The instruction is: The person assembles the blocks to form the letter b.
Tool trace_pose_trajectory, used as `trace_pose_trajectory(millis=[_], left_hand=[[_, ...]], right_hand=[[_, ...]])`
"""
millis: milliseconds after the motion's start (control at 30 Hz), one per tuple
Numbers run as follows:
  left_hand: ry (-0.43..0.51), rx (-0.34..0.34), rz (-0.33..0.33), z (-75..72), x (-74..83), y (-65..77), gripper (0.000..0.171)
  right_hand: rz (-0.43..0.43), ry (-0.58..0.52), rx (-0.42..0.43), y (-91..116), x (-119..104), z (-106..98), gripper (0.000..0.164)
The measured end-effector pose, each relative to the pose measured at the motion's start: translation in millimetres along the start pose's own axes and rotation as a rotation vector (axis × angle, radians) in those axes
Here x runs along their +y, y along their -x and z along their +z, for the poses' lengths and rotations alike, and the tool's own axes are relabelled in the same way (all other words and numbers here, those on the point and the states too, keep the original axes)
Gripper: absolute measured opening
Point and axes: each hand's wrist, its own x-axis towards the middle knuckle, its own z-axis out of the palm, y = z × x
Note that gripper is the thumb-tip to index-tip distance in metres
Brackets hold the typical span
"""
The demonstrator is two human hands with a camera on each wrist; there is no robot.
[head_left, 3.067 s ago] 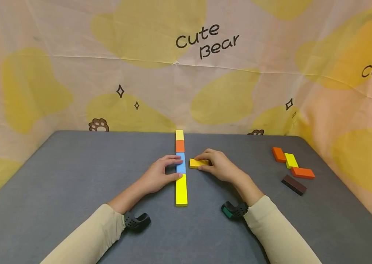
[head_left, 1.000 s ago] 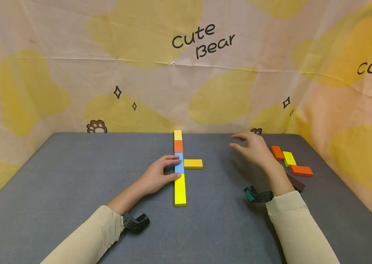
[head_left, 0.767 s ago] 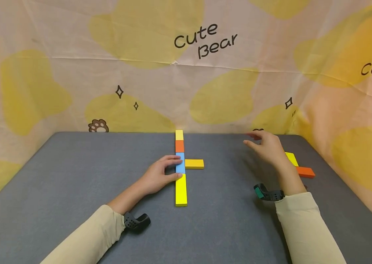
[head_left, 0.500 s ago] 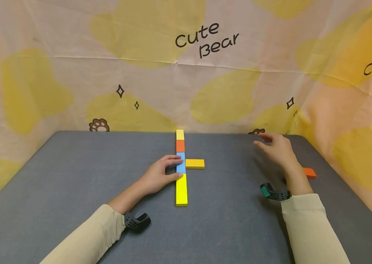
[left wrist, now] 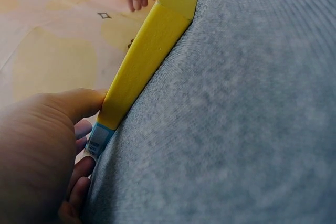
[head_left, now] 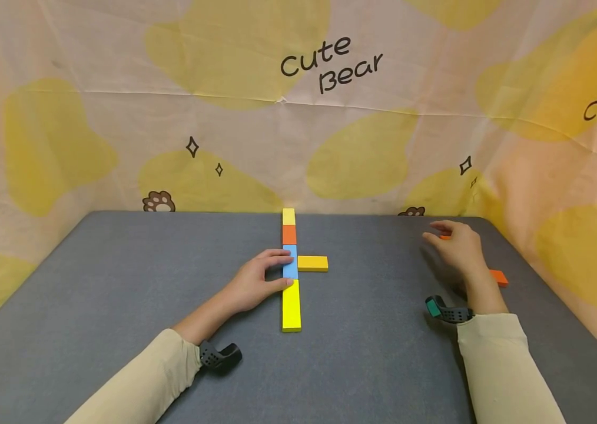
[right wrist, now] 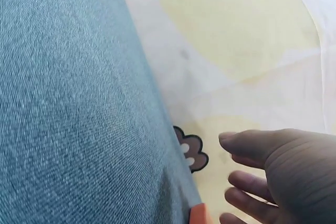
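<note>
Left hand [head_left: 249, 284], fingers relaxed, rests on blue block [head_left: 290, 271], apparently steadying it; right hand [head_left: 458, 246], fingers parted, hovers near worktop's [head_left: 362, 365] far-right corner.

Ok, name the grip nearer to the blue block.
Left. The left grip touches the blue block; the right grip is well off to its right, not touching it.
</note>
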Motion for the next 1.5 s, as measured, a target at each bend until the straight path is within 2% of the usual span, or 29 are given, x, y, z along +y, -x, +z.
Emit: trace_pose_trajectory(millis=[200, 433, 867, 1000, 1300, 1500], left_hand=[[0.002, 0.002, 0.005, 0.1, 0.6, 1.0, 0.051], [0.001, 0.004, 0.011, 0.1, 1.1, 0.2, 0.051], [0.006, 0.011, 0.024, -0.1, -0.7, 0.7, 0.050], [0.009, 0.010, 0.023, -0.2, -0.3, 0.8, 0.050], [0.005, 0.009, 0.021, -0.3, -0.2, 0.3, 0.051], [0.004, 0.010, 0.020, -0.1, 0.8, 0.1, 0.053]], right_hand=[[0.027, 0.030, 0.035, 1, 9, 2, 0.047], [0.042, 0.058, 0.032, 3, 18, 5, 0.045], [0.027, 0.080, 0.065, 3, 19, 11, 0.031], [0.044, 0.073, 0.074, 3, 17, 12, 0.032], [0.085, 0.077, 0.014, 3, 17, 10, 0.043], [0.098, 0.065, -0.097, 3, 11, 4, 0.048]])
